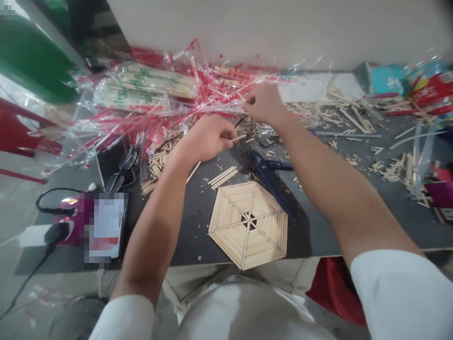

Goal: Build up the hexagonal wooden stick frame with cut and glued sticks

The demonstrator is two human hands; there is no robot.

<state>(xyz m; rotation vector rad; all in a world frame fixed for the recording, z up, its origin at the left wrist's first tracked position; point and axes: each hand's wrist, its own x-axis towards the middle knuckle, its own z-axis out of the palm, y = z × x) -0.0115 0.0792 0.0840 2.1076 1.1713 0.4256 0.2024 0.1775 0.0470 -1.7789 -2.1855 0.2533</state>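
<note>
At one o'clock, fingertips of the right hand (264,105) blur against red-printed wrapping (207,78); I cannot tell their grip. At eleven, the left hand (212,137) covers part of a thin stick (241,137). At eight, a phone screen (105,222) is pixelated beyond my reading. Cropped at ten: a green object (33,59).

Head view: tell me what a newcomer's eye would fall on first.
Probably the pale hexagon of thin wooden sticks, lying at the near edge of the dark table, with blue-handled pliers by its far right side. Next, likely, the shiny heap of red and clear plastic wrapping along the back, just beyond the two hands, the left pinching a short stick.
</note>
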